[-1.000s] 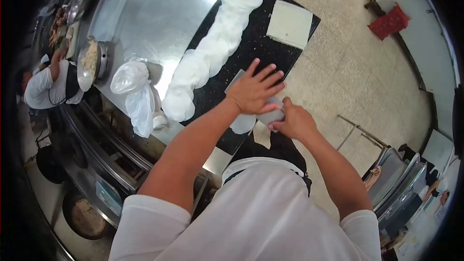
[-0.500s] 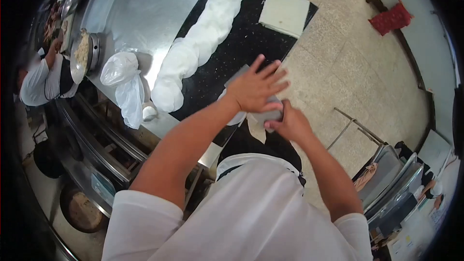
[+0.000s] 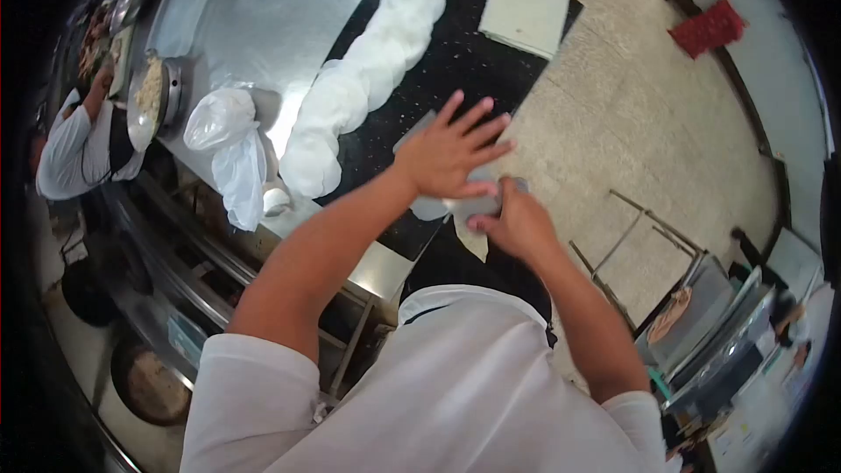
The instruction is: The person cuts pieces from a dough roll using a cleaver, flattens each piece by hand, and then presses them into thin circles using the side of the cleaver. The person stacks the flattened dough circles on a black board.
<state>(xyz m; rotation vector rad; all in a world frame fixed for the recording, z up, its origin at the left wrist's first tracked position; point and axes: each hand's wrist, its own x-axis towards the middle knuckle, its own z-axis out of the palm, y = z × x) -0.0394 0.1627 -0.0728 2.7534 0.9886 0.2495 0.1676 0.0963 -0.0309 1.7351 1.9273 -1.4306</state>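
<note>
My left hand (image 3: 448, 156) lies with fingers spread over a broad, flat grey metal blade (image 3: 477, 205), covering much of it. My right hand (image 3: 522, 222) is closed around the near right end of this blade; its handle is hidden. A thin white round wrapper (image 3: 429, 208) shows partly from under the blade at the board's near edge. Beyond my hands, on the black board (image 3: 451, 57), a long overlapping row of thin white round wrappers (image 3: 355, 92) stretches away. A stack of pale square sheets (image 3: 526, 13) sits at the board's far right corner.
The steel counter (image 3: 263, 26) at left carries a knotted white plastic bag (image 3: 221, 121), a small white cup (image 3: 276, 201) and a bowl of crumbly food (image 3: 149, 101). A co-worker in a white sleeve (image 3: 66, 153) stands far left. A metal frame (image 3: 653, 219) stands on the floor at right.
My left hand has shifted slightly left, and my right hand a little left too, along with the blade. The view has also moved slightly.
</note>
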